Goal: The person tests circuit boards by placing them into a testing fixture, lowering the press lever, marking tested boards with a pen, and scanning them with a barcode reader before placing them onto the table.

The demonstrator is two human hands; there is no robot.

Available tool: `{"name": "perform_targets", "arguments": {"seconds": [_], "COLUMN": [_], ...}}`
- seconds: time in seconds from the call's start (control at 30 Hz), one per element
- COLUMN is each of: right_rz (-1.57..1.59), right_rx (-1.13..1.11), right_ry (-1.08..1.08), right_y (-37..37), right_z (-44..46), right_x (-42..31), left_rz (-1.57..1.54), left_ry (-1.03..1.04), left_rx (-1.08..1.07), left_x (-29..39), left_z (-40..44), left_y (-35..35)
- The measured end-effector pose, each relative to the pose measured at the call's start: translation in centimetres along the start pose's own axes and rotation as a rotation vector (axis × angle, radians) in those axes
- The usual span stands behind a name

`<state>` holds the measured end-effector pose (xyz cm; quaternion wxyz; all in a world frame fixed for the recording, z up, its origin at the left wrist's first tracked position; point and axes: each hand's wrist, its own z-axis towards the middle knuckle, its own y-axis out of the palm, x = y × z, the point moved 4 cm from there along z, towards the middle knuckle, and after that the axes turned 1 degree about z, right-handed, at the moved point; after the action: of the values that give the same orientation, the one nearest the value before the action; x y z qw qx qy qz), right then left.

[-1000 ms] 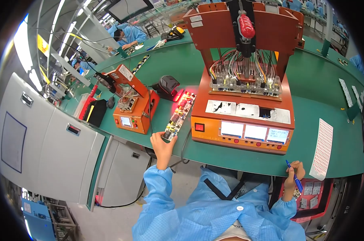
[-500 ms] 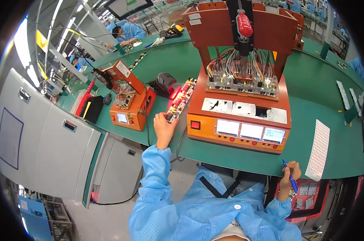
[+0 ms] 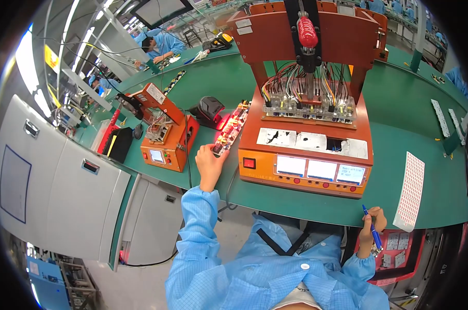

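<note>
My left hand pinches the near end of a long, narrow circuit board crowded with components. Red light falls on the board from a black barcode scanner to its left. To the right of the board stands a large orange test fixture with a raised red-handled clamp, wires and lit displays. My right hand is closed around a blue pen near the front edge of the green table.
A smaller orange fixture stands left of the scanner. A sheet of labels lies at the right. Beneath the table edge is a red tray with parts. Across the bench a co-worker in blue sits beside another board.
The view has shifted slightly. My left hand still holds the board in the red light, and my right hand keeps the pen in nearly the same place.
</note>
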<state>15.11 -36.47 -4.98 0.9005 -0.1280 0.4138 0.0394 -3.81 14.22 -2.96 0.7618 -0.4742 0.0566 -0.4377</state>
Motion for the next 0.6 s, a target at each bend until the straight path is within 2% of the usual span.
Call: {"name": "perform_targets", "arguments": {"seconds": [0.27, 0.6], "right_rz": [-0.006, -0.036], "right_rx": [0.016, 0.006], "right_ry": [0.028, -0.035], "right_y": [0.0, -0.1], "right_z": [-0.1, -0.1], "right_x": [0.0, 0.2], "left_rz": [0.035, 0.059], "left_ry": [0.042, 0.062], "left_rx": [-0.047, -0.027], "left_x": [1.4, 1.5], "left_z": [4.4, 4.5], "left_y": [3.1, 3.9]}}
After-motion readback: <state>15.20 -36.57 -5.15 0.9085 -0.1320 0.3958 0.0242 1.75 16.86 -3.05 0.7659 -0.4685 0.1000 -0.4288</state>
